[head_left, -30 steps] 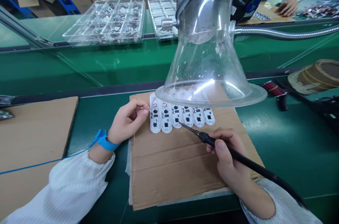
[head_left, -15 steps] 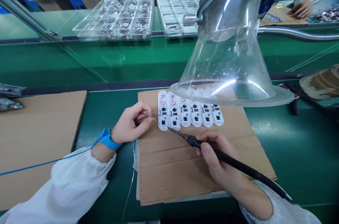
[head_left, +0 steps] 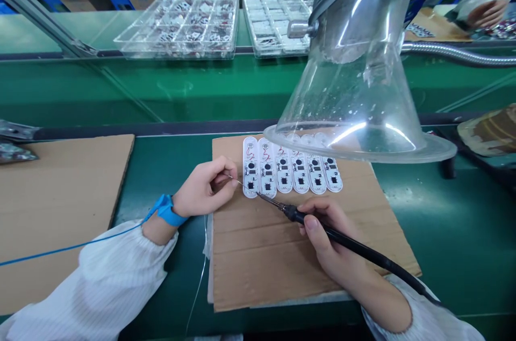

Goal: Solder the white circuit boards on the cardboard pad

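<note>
My left hand (head_left: pixel 207 186), with a blue strap (head_left: pixel 167 211) at the wrist, pinches a thin solder wire (head_left: pixel 237 180). The wire's end reaches the lower part of the leftmost white circuit board (head_left: pixel 250 169). In my right hand (head_left: pixel 332 236) is a black soldering iron (head_left: pixel 296 214), gripped like a pen. Its tip is at the lower right edge of that same board, close to the wire's end; whether they touch is too small to tell. Several such oblong boards stand side by side in a row, some with red wires near their tops. They lie on a cardboard sheet (head_left: pixel 282 260).
A clear funnel-shaped fume hood (head_left: pixel 350 110) hangs over the right boards, partly covering their tops. Compartment trays (head_left: pixel 181 24) of parts stand on the shelf behind. Another cardboard sheet (head_left: pixel 60 212) lies at left. A co-worker's hand (head_left: pixel 487 13) is at the far right.
The view has shifted slightly, and both hands keep nearly the same pose at the leftmost board. The co-worker's hand at the far right has moved rightward.
</note>
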Motion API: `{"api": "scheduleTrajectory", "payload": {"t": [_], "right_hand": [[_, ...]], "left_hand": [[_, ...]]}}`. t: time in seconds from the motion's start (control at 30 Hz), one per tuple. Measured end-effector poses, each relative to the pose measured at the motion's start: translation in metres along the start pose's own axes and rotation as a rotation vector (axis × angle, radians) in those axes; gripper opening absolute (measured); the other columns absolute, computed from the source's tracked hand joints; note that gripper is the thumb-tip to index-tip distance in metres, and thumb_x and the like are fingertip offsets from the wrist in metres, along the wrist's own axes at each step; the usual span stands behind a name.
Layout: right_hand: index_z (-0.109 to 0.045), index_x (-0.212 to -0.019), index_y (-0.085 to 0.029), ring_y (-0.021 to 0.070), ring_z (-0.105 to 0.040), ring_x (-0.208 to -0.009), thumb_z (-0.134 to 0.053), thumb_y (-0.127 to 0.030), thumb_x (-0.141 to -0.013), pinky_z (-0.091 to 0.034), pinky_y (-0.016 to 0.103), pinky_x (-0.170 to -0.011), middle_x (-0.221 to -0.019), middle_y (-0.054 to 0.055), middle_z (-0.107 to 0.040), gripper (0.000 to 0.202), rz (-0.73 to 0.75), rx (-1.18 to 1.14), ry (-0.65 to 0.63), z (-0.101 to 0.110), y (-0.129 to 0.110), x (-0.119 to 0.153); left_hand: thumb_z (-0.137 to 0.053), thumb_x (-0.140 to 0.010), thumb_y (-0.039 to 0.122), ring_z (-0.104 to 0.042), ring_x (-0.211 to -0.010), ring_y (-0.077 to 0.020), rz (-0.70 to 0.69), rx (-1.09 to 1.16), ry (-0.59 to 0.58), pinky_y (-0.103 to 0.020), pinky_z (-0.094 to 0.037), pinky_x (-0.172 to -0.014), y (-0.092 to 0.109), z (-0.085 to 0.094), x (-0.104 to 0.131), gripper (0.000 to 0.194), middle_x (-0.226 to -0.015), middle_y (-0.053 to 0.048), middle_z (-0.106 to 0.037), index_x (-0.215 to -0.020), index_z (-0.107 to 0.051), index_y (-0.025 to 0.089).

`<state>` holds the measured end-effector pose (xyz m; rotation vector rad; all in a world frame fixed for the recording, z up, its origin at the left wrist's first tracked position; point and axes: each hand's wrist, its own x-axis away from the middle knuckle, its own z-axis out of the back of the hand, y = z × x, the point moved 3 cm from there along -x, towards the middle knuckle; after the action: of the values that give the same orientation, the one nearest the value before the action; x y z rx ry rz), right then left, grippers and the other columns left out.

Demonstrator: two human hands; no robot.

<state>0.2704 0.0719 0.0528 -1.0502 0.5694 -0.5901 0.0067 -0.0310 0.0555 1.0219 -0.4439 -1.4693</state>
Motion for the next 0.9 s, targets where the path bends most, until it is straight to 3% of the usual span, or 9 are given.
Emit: {"api": "scheduleTrajectory", "payload": {"t": [0.2, 0.9], "right_hand": [[-0.062, -0.112, -0.028, 0.0099, -0.07, -0.071, -0.06, -0.032, -0.105, -0.058, 0.021, -0.066, -0.089, -0.002, -0.069, 0.008, -0.024, -0.029, 0.017, 0.001, 0.0091, 0.0068], [-0.064, -0.111, -0.029, 0.0101, -0.071, -0.074, -0.064, -0.038, -0.103, -0.057, 0.019, -0.066, -0.093, -0.002, -0.073, 0.012, 0.018, 0.029, -0.048, -0.003, 0.0069, 0.0029]], "left_hand": [[-0.057, -0.092, 0.01, -0.037, -0.056, -0.0073, -0.013, 0.004, 0.009, -0.019, -0.033, -0.054, 0.0004, 0.0012, -0.0014, 0.011, -0.069, 0.007, -0.043, -0.092, -0.054, 0.021], [-0.056, -0.09, 0.011, -0.036, -0.055, -0.0061, -0.014, -0.035, -0.005, -0.019, -0.032, -0.053, 0.0013, 0.0002, 0.0005, 0.009, -0.069, 0.007, -0.044, -0.091, -0.054, 0.019]]}}
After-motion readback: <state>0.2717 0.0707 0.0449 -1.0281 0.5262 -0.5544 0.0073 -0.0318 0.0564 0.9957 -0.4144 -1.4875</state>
